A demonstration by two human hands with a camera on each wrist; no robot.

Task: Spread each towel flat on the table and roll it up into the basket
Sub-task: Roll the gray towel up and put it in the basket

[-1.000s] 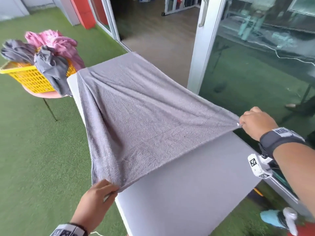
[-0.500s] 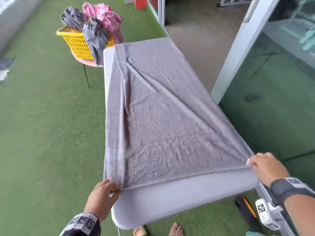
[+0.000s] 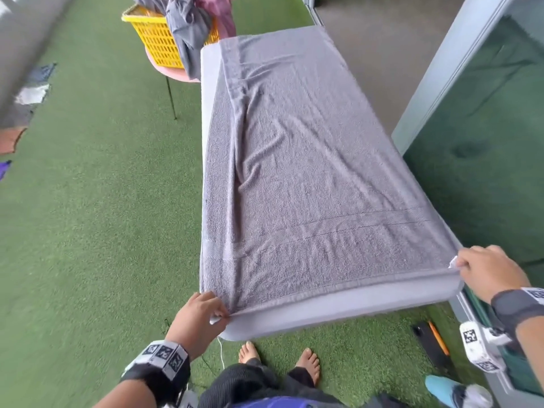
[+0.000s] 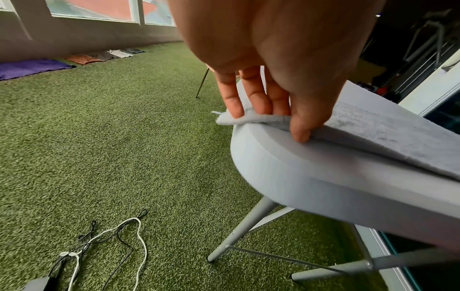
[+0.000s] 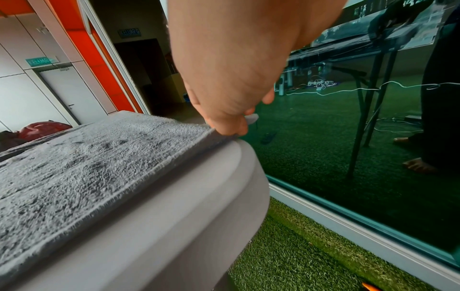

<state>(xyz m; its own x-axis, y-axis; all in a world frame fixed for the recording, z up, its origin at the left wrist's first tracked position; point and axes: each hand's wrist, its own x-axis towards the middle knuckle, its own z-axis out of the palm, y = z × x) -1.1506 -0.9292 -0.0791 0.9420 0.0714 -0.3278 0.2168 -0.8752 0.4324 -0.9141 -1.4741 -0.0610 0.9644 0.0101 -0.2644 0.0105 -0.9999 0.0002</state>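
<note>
Pinching the near corners of the grey towel point(image 3: 309, 160): left hand point(image 3: 195, 320) at 7 o'clock, right hand point(image 3: 490, 273) at 4 o'clock. Laid along the surface point(image 3: 338, 307), nearly flat but creased toward 11 o'clock. Not yet rolled. Heaped unrolled with more towels at 11 o'clock: the yellow basket point(image 3: 153, 36). Judged early in the task.

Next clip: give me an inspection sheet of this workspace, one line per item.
Surface: grey table, mostly covered.
Job's things: grey towel spread out, creases on its left; yellow basket beyond, heaped with towels.
Clutter: dark flat object with orange pen on the grass.
Hands: left hand and right hand each pinch a near towel corner.
Cables: white and black cables on the grass.
Surroundings: artificial grass, glass door.
</note>
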